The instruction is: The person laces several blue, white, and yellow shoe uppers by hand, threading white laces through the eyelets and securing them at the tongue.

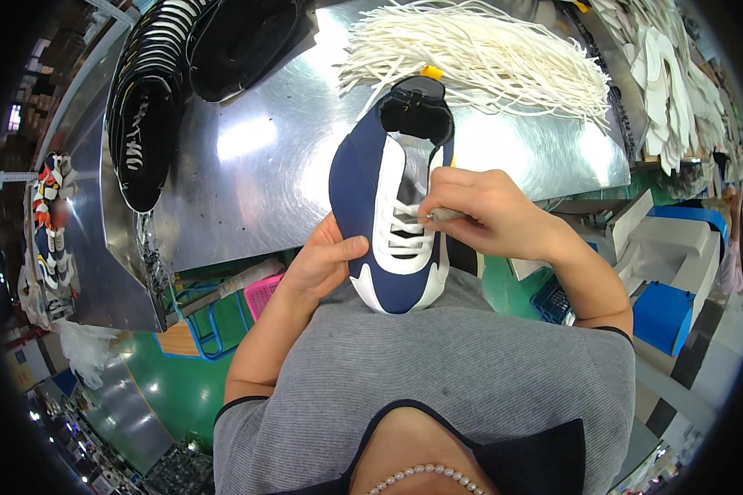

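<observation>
A navy and white shoe upper (357, 188) with a black lining and a yellow heel tab is held in front of my chest, toe toward me. My left hand (326, 257) grips its left side near the toe, thumb on top and fingers underneath. White shoelace (406, 241) crosses the lower eyelets in several rows; the throat above them gapes. Over the right eyelet row, my right hand (479, 206) is closed on a slim tool with a pale handle (446, 214). Its tip is at the lace, too small to make out.
A shiny metal table (248, 190) lies ahead. On it are a pile of white shoelaces (479, 58) at the back and a row of black shoe uppers (144, 140) at the left. White pieces (664, 91) hang at the far right. A pink basket (262, 294) is below the table edge.
</observation>
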Motion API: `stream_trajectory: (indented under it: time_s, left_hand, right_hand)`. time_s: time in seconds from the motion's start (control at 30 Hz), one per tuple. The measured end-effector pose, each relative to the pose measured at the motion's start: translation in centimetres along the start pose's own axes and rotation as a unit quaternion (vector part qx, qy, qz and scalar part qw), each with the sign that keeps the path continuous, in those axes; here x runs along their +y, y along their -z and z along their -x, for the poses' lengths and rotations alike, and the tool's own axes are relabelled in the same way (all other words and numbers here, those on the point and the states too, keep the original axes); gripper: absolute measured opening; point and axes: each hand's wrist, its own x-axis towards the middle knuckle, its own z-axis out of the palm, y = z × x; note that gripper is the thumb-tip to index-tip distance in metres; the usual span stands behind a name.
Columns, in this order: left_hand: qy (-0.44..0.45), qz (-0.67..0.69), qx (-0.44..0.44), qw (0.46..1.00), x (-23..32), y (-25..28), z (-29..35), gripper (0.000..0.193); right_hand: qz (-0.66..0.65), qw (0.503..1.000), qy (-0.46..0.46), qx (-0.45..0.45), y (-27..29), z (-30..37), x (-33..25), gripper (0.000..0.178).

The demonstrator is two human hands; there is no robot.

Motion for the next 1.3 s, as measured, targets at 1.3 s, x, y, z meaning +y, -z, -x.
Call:
stream_trajectory:
  time_s: [1.3]
  left_hand:
    - [-0.076, 0.106, -0.046, 0.99, 1.0, 1.2, -0.4, 0.063]
  right_hand:
    - [-0.694, 0.637, -0.096, 0.32, -9.0, -2.0, 5.0, 0.03]
